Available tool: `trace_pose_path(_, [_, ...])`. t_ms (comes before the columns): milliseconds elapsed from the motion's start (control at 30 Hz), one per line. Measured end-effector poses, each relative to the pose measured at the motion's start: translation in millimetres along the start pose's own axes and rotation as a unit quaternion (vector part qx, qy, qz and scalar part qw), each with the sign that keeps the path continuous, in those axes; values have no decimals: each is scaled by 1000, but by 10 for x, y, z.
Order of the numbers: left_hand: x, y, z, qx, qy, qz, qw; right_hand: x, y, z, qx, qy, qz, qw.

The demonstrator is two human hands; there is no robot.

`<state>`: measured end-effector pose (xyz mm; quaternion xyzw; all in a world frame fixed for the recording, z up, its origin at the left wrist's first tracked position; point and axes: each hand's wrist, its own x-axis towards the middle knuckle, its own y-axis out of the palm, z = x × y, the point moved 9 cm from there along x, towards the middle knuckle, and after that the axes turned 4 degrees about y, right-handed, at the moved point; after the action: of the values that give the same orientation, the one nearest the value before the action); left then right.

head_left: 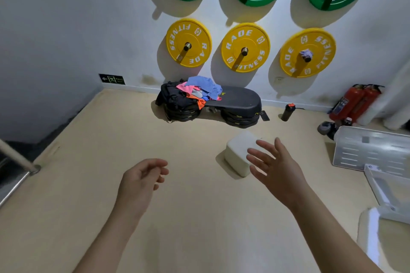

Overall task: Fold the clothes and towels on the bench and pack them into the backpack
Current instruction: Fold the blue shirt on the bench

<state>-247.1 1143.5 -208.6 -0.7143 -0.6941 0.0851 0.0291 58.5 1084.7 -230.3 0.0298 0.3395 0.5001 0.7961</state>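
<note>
Both hands are out in front, holding nothing: the left hand (142, 175) loosely curled, the right hand (275, 166) spread flat above a white block (238, 153). Well beyond them, straight ahead by the far wall, the bench (239, 99) lies left to right (long axis crosswise), the clothes (199, 91) heaped on its left end beside the black backpack (173, 97), so the left hand looks slightly nearer.

The single head camera is looking forward and down across the floor (199, 217), facing the wall (88, 17) ahead; the surface (239, 99) is sitting well away, mid-frame.
</note>
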Motion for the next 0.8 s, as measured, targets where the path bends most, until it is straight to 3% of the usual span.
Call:
trace_pose_path(200, [1722, 39, -285, 64, 38, 56, 996, 1094, 600, 486, -48, -25, -70, 996])
trace_pose_path(333, [2898, 159, -238, -14, -23, 35, 999, 1941, 654, 752, -72, -31, -122, 989])
trace_pose_path(433, [3803, 366, -150, 10, -38, 38, 998, 2742, 673, 996, -133, -55, -152, 978])
trace_pose_path(667, [5645, 1057, 46, 167, -36, 98, 980, 4528, 1158, 1405, -244, -8, -131, 961])
trace_pose_path(800, [6564, 1365, 193, 178, -67, 124, 974, 5416, 1481, 1720, -209, 22, -108, 972])
